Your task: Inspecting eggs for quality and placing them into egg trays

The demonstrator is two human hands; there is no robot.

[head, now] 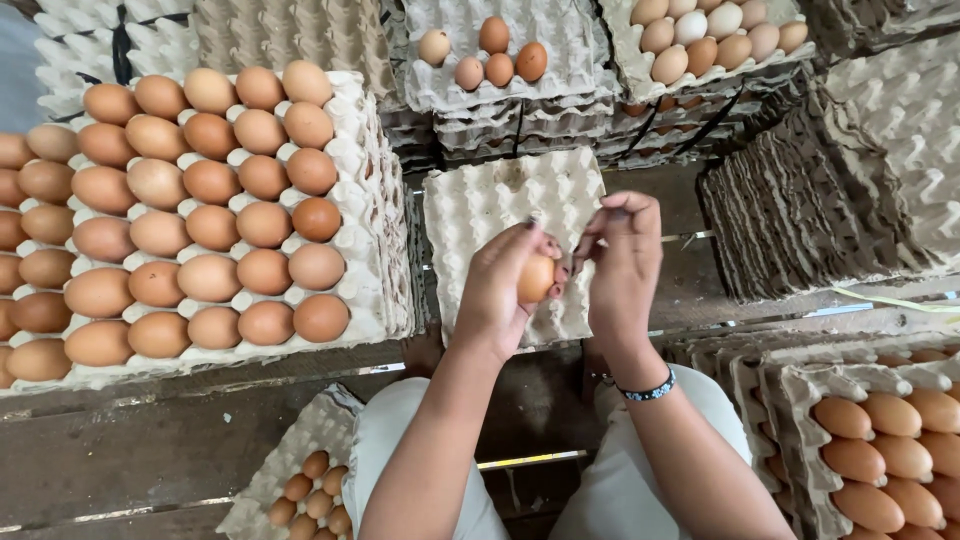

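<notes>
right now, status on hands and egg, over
Left hand gripping brown egg. Right hand beside it, fingertips at the egg, holding nothing. Empty grey tray below the hands; nothing blocking.

Both bare forearms reach forward from the lower edge of the view, converging toward the middle. The left hand [505,285] is curled, fingers wrapped in a closed grip, thumb tip toward the right. The right hand [622,255] is raised just beside it, fingers bent and pinched together. A dark beaded band circles the right wrist.
</notes>
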